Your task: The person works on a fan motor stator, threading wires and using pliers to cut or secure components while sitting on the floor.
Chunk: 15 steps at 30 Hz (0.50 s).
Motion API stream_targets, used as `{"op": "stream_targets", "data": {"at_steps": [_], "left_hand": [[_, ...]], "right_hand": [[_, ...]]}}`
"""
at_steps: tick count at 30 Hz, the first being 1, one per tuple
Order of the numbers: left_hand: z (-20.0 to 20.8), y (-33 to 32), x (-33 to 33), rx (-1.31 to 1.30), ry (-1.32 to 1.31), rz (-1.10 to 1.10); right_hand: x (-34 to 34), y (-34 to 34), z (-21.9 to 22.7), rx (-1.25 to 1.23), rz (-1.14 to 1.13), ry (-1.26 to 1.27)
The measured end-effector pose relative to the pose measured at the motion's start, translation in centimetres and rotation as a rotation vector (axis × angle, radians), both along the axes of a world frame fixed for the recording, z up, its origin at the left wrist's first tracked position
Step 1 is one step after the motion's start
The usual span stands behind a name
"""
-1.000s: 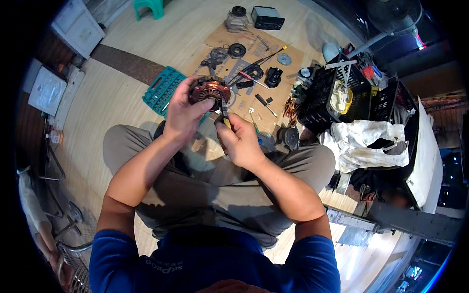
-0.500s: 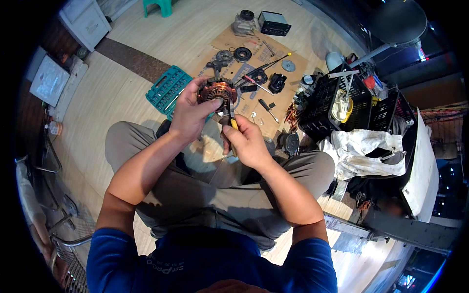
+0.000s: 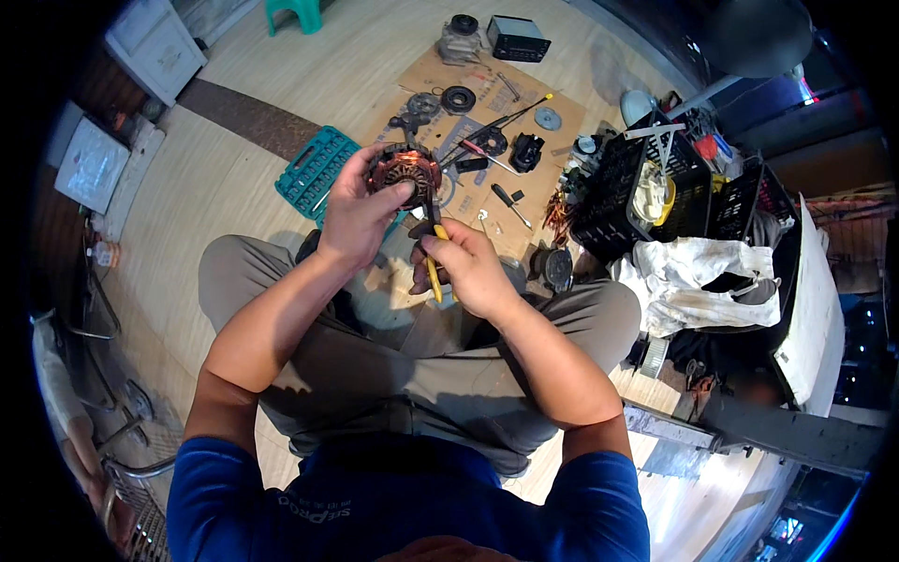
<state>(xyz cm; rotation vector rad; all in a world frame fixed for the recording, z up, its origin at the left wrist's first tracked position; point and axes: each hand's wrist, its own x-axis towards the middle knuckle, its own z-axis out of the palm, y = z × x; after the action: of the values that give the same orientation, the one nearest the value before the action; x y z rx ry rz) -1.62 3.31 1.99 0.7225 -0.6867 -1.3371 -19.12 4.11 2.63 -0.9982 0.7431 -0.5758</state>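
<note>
Pliers (image 3: pixel 439 230) poked at the lower edge of the copper-wound ring (image 3: pixel 409 170); your right hand (image 3: pixel 468 272) curled its fingers round their handles (image 3: pixel 434 280), your left hand (image 3: pixel 361 223) clasped the ring beyond your lap (image 3: pixel 412 379).

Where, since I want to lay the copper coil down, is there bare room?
Bare floor lies between the green stool and the cardboard; another stretch lies left of the green tool case, below the dark strip. Crowded: the cardboard beyond the copper coil, with loose parts and a screwdriver, and the right, around black crates and white cloth.
</note>
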Motion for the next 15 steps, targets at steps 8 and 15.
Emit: {"op": "stream_targets", "data": {"at_steps": [8,15], "left_hand": [[-0.27,0.01,-0.29,-0.041,-0.058,0.025],[0.24,0.2,-0.26,-0.029,-0.059,0.031]], "right_hand": [[0.08,0.0,-0.05,0.025,0.006,-0.057],[0.26,0.06,0.19,0.07,-0.011,-0.091]]}}
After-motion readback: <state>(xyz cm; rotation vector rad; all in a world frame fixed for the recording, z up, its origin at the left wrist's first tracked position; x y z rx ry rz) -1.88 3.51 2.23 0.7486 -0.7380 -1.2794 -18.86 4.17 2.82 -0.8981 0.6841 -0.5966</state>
